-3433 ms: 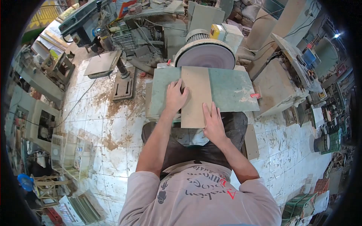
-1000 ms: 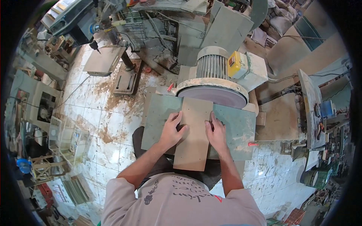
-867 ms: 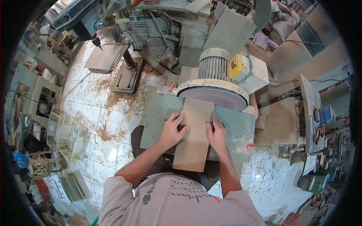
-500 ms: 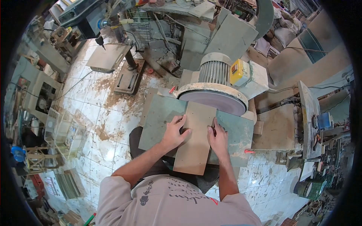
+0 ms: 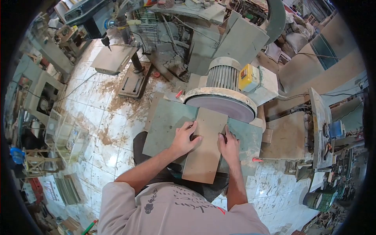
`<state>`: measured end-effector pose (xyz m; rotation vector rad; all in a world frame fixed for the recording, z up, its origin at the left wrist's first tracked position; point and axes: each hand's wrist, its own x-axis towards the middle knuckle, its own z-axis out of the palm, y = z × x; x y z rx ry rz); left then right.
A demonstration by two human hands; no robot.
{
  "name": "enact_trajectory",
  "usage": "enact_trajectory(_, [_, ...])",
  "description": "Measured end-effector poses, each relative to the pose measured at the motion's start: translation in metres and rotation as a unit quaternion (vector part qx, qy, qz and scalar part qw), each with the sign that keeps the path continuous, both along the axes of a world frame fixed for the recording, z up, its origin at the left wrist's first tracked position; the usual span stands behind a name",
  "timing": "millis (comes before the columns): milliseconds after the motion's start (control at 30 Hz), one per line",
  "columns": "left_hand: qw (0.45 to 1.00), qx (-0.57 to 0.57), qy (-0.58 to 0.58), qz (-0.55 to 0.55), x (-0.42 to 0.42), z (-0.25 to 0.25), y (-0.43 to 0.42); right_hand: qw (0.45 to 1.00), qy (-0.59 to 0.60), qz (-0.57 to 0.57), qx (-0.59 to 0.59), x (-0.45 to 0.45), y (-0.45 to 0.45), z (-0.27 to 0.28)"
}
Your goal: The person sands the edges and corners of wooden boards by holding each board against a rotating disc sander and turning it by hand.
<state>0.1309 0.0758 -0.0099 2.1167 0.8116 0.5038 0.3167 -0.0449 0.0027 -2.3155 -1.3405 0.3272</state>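
Observation:
A flat tan wooden board (image 5: 206, 143) with small dark holes near its corners lies on the greenish table (image 5: 166, 125) of a disc sander. Its far end meets, or sits very close to, the purplish sanding disc (image 5: 223, 106); exact contact is hard to make out. My left hand (image 5: 185, 139) grips the board's left edge, thumb resting on top. On the opposite edge, my right hand (image 5: 230, 148) holds the board, its fingers along the side. The near end overhangs the table toward my body.
Behind the disc stand the ribbed motor (image 5: 223, 76) and a yellow switch box (image 5: 247, 77). A red knob (image 5: 257, 159) sticks out at the table's right. A drill press (image 5: 135, 64) stands at the back left, with sawdust (image 5: 109, 105) on the tiled floor.
The board and both my hands have shifted slightly to the right along the disc. My grip on the two edges looks the same.

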Motion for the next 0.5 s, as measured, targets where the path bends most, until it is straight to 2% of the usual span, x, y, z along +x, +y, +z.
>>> enact_trajectory(500, [1.000,0.024,0.000,-0.011,0.0076,-0.0078,-0.0038,0.999,0.014,-0.018,-0.022,0.0082,-0.0069,0.0002])
